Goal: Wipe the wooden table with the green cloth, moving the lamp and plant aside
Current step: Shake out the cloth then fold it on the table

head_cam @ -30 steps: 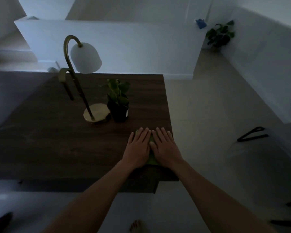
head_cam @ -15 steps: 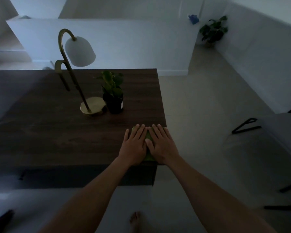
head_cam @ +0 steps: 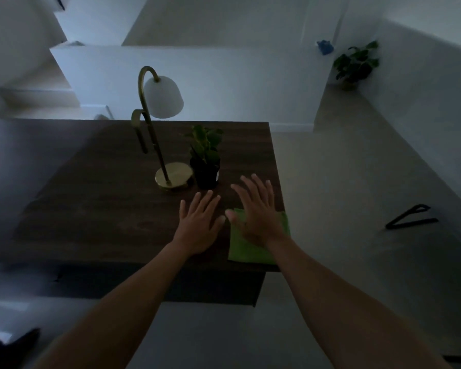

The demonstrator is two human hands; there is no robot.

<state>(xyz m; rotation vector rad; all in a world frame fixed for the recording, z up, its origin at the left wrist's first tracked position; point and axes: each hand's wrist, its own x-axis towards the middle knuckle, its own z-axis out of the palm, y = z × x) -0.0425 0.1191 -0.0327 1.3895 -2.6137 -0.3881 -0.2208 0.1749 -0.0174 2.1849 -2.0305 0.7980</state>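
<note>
Green cloth (head_cam: 250,249) lies flat on the dark wooden table (head_cam: 104,209); a black pot (head_cam: 205,173) holds a leafy plant (head_cam: 205,141) beside a brass lamp (head_cam: 173,175). Left hand (head_cam: 197,225) and right hand (head_cam: 256,211): grip wide, fingers spread.

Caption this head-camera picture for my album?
Open hands hover over a green cloth near lamp and plant.

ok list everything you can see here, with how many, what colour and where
table: one, dark wood, centre
lamp: one, brass with white shade, on table, mid-back
plant: one, green in black pot, on table, right of lamp base
cloth: one, green, near right corner of table
far plant: one, green, floor, back right
blue thing: one, on white ledge, too small to tell
left hand: open, over table
right hand: open, over cloth
</note>
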